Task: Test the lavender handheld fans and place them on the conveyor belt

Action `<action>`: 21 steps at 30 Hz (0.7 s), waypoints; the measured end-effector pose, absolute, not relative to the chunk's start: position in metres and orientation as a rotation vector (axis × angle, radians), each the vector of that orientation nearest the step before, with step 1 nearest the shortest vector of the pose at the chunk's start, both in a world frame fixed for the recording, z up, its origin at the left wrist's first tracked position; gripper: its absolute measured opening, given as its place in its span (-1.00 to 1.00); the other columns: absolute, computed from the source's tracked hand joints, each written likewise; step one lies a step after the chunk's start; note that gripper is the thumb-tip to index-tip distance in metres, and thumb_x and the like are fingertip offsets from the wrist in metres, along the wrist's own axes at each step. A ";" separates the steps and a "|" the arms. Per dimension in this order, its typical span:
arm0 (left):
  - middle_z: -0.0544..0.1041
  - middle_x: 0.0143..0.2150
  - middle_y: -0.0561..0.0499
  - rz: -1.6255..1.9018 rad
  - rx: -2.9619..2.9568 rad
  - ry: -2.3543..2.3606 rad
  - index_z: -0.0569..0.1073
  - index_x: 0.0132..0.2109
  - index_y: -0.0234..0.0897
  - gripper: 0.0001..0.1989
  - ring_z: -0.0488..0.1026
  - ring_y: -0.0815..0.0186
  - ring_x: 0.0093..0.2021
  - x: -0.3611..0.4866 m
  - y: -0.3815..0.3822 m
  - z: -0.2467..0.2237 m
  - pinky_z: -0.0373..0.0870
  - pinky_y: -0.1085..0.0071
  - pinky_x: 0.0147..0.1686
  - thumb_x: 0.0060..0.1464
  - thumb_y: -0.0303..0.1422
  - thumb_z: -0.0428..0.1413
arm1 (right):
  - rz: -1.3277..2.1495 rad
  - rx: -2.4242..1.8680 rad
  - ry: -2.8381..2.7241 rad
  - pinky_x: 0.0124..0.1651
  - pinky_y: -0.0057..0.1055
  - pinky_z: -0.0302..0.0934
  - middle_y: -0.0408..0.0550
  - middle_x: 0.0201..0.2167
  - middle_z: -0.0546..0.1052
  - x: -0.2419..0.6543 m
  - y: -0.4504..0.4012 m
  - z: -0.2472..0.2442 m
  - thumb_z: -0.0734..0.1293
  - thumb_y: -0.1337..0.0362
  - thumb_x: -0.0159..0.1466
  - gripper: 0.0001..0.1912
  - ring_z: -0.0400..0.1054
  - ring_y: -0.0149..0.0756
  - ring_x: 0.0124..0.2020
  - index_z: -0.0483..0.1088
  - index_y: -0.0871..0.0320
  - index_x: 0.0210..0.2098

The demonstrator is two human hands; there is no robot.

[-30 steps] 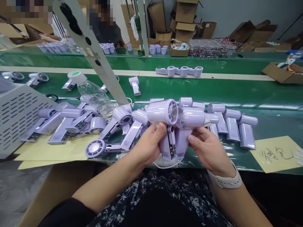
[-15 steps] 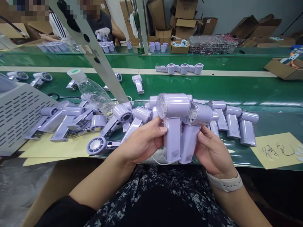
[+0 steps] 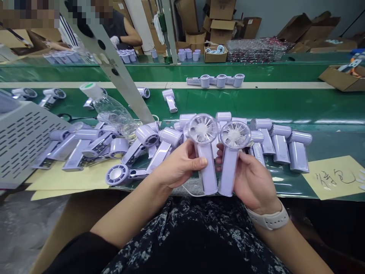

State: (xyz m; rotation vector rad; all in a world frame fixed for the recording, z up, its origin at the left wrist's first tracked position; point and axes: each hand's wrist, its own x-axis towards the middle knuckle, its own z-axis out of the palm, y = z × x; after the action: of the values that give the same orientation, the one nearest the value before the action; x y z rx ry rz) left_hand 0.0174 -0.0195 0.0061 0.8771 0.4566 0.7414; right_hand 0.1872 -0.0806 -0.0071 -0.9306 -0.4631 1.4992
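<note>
My left hand (image 3: pixel 179 163) is closed round a purple handheld fan (image 3: pixel 207 171), its thumb across the handle. Beside it, my right hand (image 3: pixel 255 179) holds a second purple fan (image 3: pixel 229 171). Both fans are upright, with their clear-bladed round faces turned toward me and their handle bottoms close together. Behind them, several purple fans (image 3: pixel 281 146) stand or lean in a row at the right. More fans (image 3: pixel 82 146) lie in a pile on yellow paper (image 3: pixel 71 182) at the left. One fan (image 3: pixel 116 175) lies near the table edge with its round face up.
A slanted metal post (image 3: pixel 122 80) rises left of centre beside a clear bottle (image 3: pixel 111 106). A vented grey box (image 3: pixel 34 140) stands left. Fans (image 3: pixel 205 81) lie on the green conveyor (image 3: pixel 273 101). Across it, a person's gloved hand (image 3: pixel 115 41) shows. A handwritten yellow sheet (image 3: pixel 336 177) lies right.
Both held fans have turned so their round faces point toward me, and their heads have moved slightly apart. Fans on the conveyor have shifted right. The other person's gloved hand has moved left.
</note>
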 end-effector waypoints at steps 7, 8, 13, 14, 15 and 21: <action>0.46 -0.48 0.06 0.804 0.828 0.597 0.44 -0.21 -0.25 -0.52 0.44 0.29 -0.47 0.029 -0.022 -0.007 0.41 0.31 -0.32 0.18 0.13 0.16 | 1.498 -0.878 -0.504 -0.35 -0.25 0.44 -0.05 -0.34 0.55 0.182 -0.077 -0.005 0.23 0.07 0.39 -0.71 0.44 -0.18 -0.36 0.51 0.06 -0.26; 0.47 -0.48 0.07 0.826 0.824 0.627 0.44 -0.19 -0.24 -0.58 0.44 0.29 -0.48 0.029 -0.022 -0.005 0.42 0.30 -0.31 0.21 0.07 0.16 | 1.483 -0.849 -0.505 -0.37 -0.25 0.42 -0.06 -0.35 0.54 0.182 -0.077 -0.005 0.22 0.06 0.39 -0.71 0.43 -0.18 -0.36 0.50 0.04 -0.26; 0.56 -0.30 0.05 0.917 0.883 0.654 0.40 -0.01 -0.22 -0.70 0.52 0.29 -0.35 0.024 -0.019 -0.001 0.49 0.35 -0.28 0.15 -0.26 0.25 | 1.430 -0.786 -0.441 -0.37 -0.27 0.43 -0.06 -0.33 0.56 0.188 -0.079 -0.004 0.23 0.09 0.38 -0.74 0.44 -0.19 -0.35 0.51 0.02 -0.28; 0.57 -0.27 0.04 0.915 0.913 0.647 0.40 0.02 -0.23 -0.65 0.54 0.29 -0.31 0.023 -0.018 -0.001 0.50 0.37 -0.27 0.14 -0.28 0.27 | 1.410 -0.795 -0.448 -0.36 -0.24 0.45 -0.06 -0.32 0.57 0.189 -0.080 -0.004 0.24 0.08 0.37 -0.74 0.45 -0.18 -0.34 0.52 0.02 -0.28; 0.58 -0.25 0.03 0.905 0.940 0.637 0.40 0.05 -0.23 -0.62 0.54 0.29 -0.29 0.021 -0.018 -0.001 0.50 0.40 -0.28 0.14 -0.28 0.29 | 1.381 -0.807 -0.454 -0.34 -0.22 0.47 -0.06 -0.32 0.57 0.190 -0.080 -0.005 0.26 0.07 0.37 -0.75 0.47 -0.17 -0.34 0.52 0.02 -0.27; 0.47 -0.43 0.14 0.837 0.992 0.557 0.46 -0.01 -0.25 -0.59 0.41 0.45 -0.47 0.017 -0.014 -0.002 0.41 0.55 -0.46 0.07 -0.22 0.39 | 1.198 -0.859 -0.488 -0.31 -0.25 0.52 -0.13 -0.26 0.60 0.189 -0.086 -0.005 0.40 0.08 0.32 -0.83 0.51 -0.20 -0.32 0.49 -0.04 -0.12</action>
State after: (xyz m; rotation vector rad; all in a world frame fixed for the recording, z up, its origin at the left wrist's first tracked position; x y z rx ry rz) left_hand 0.0166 -0.0138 -0.0022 0.9915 0.5573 0.8372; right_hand 0.1885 -0.0856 -0.0048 -0.8587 -0.4881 1.1981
